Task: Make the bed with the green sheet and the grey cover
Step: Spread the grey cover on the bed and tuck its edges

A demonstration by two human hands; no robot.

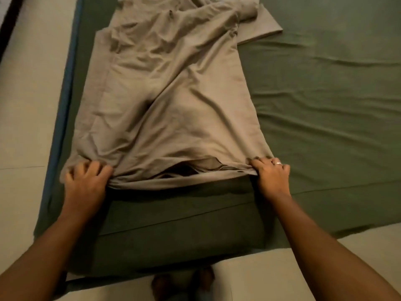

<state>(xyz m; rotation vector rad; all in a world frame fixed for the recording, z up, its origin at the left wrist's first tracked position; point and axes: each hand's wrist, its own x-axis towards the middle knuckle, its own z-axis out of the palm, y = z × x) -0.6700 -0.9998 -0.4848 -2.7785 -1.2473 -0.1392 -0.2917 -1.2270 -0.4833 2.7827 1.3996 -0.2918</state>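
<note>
I stood at the foot of the bed with the green sheet (325, 94) already spread over the mattress. The grey cover (165, 101) lay bunched in a narrow strip along the bed's left side, its far end still crumpled. My left hand (86, 181) was clenched on the near left corner of the cover, fingers curled into the cloth; my right hand (272, 172) pinched the near right corner. I judged that a hard pull might drag the sheet beneath into fresh wrinkles, or leave the cover lying crooked, since its far end was twisted
</note>
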